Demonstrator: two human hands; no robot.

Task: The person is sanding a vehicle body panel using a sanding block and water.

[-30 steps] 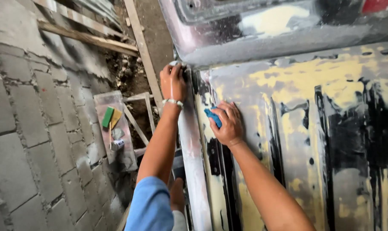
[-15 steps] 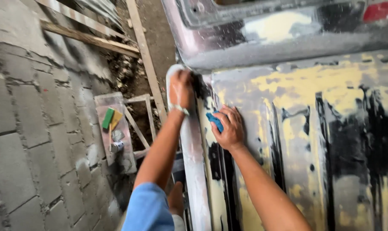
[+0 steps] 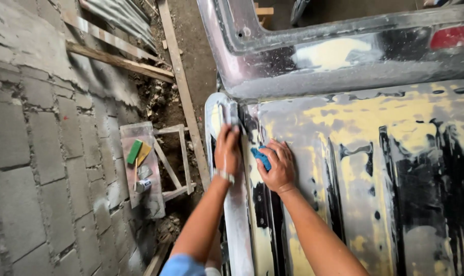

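A small wooden stool (image 3: 163, 168) is seen on rough ground beside a block wall, with a green block (image 3: 134, 152), a yellow pad (image 3: 144, 152) and scraps laid on its top.

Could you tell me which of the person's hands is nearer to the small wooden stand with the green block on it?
Left. The left hand rests on the panel's rounded edge, just right of the stand. The right hand, holding a blue pad, lies farther right.
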